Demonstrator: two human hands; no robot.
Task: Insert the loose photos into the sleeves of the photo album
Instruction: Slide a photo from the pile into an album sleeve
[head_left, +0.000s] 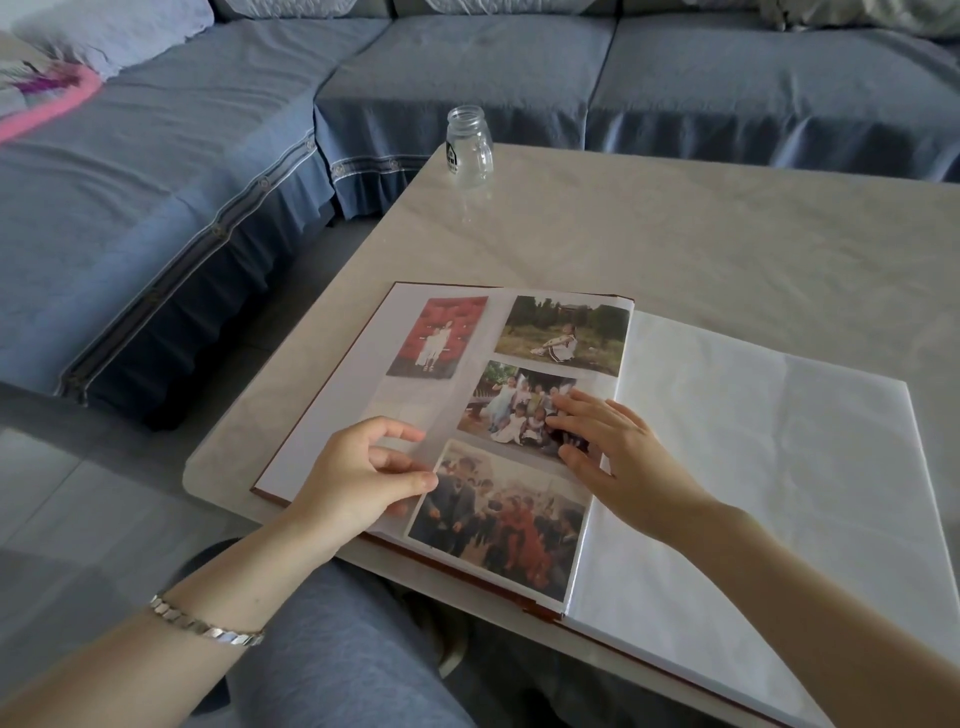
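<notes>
Pale stone-look bench (727, 234) carries the open photo album (779, 467), left half filled, right half blank. Its near edge seems to overhang toward your lap, so if you lean on it, it could tip or slide. Your left hand (363, 473) pinches the clear sleeve film (410, 410) beside the bottom crowd photo (498, 525). Pull too hard and the film may crease or drag that print askew. Your right hand (623, 447) lies flat, fingers straight, on the group photo (511, 410), and a sideways slip there would skew it. The glass jar (470, 145) stands well apart and poses no threat.
</notes>
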